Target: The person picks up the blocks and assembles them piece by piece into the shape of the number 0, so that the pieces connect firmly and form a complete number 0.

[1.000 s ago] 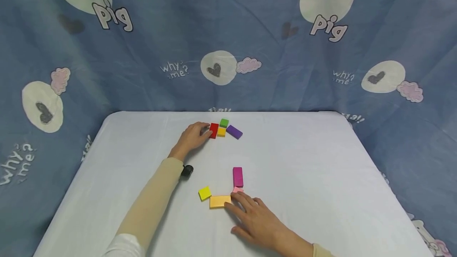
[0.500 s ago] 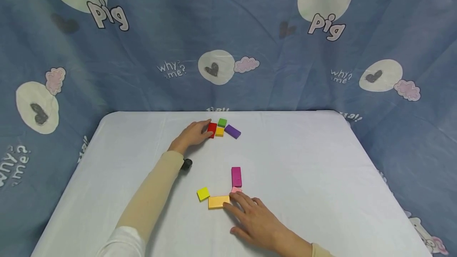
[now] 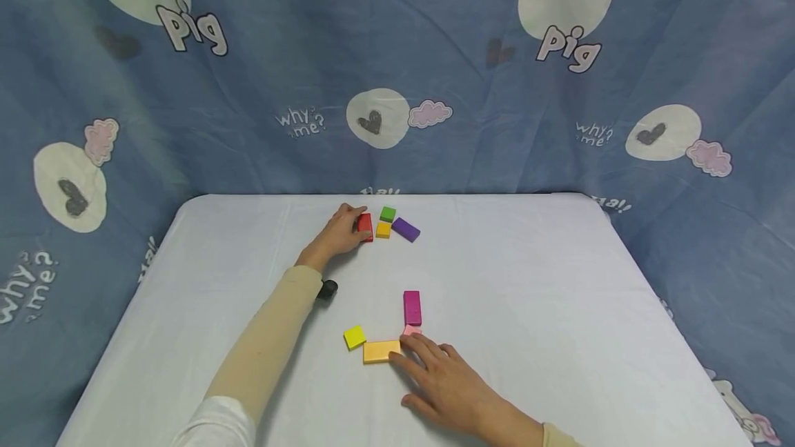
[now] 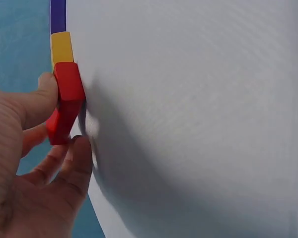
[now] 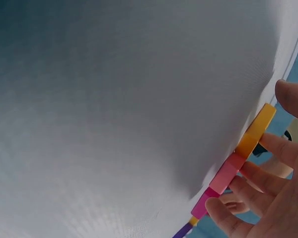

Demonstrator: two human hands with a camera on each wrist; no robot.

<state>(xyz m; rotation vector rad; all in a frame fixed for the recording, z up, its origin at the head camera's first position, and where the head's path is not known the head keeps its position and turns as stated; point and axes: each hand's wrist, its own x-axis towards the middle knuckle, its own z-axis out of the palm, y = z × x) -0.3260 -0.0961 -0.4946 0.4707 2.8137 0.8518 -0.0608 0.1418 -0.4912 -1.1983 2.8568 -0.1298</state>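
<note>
Fingers of the left hand pinch the smooth, long red block beside the small yellow block; slipping could bump both. Right hand, loosely spread, just touches the long orange block, gripping nothing

red oblong block pinched, far on white table; orange oblong block flat, beside pink block

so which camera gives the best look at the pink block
The right wrist view: there the pink block is large and mostly uncovered, between the orange block and the magenta block. In the head view only a small part shows, with the right hand covering the rest; the left wrist view doesn't show it.
</note>
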